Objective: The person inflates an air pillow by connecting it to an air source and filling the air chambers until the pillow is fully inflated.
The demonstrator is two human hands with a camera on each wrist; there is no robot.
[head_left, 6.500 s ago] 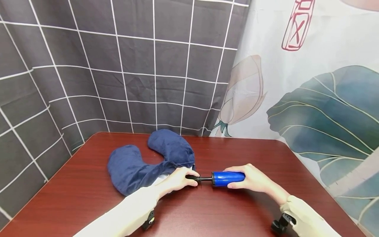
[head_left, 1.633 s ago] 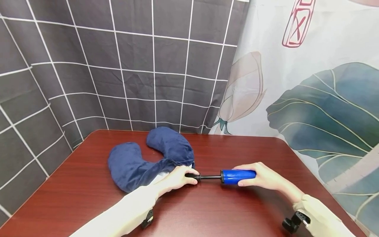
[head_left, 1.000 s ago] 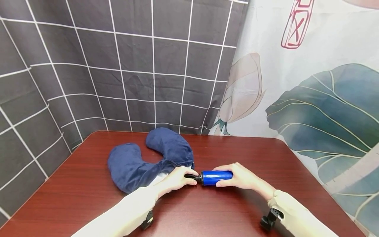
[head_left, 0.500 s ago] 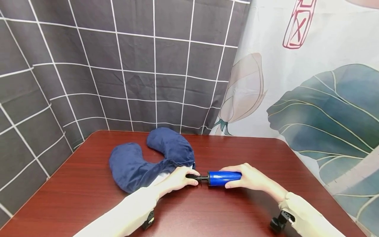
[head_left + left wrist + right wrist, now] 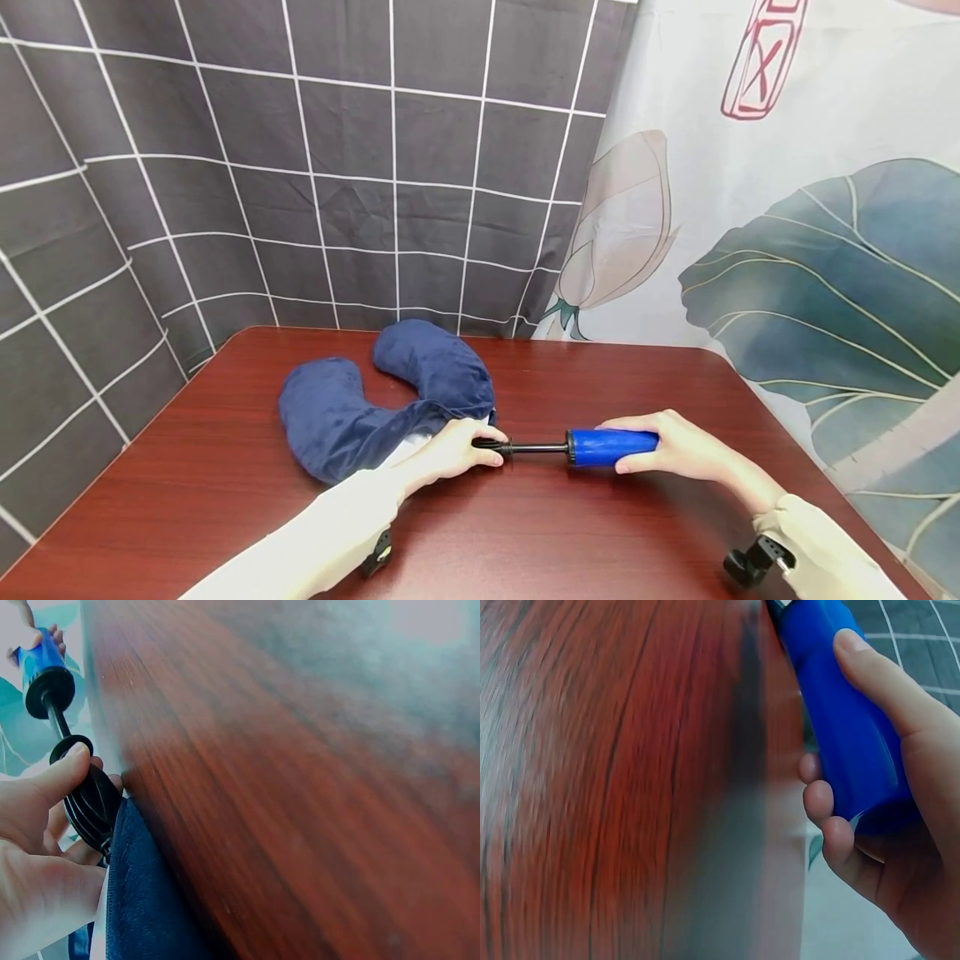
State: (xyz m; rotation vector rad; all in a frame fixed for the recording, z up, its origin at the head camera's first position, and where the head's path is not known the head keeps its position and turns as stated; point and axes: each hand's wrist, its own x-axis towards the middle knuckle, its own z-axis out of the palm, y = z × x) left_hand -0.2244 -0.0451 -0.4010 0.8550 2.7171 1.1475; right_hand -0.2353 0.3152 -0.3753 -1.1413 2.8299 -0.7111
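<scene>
A hand pump with a blue barrel (image 5: pixel 603 447) and a black handle end (image 5: pixel 94 806) lies level between my two hands, its thin black rod (image 5: pixel 538 448) drawn out long. My left hand (image 5: pixel 453 450) grips the black end, right beside the opening of a navy U-shaped neck pillow (image 5: pixel 450 371). White material (image 5: pixel 405 448) shows at that opening, next to the zip edge. Curled round the far end of the blue barrel is my right hand (image 5: pixel 686 450); the right wrist view shows its thumb (image 5: pixel 870 664) along the barrel's side.
Everything is over a reddish-brown wooden table (image 5: pixel 525 533). A dark grey curtain with a white grid (image 5: pixel 337 167) hangs behind, and a white cloth with a lotus print (image 5: pixel 810 275) hangs at the right. Each sleeve carries a black wrist mount (image 5: pixel 753 562).
My right hand slid the blue barrel left against the handle, then back right, so the rod shows long again. My left hand and the pillow stay nearly where they were.
</scene>
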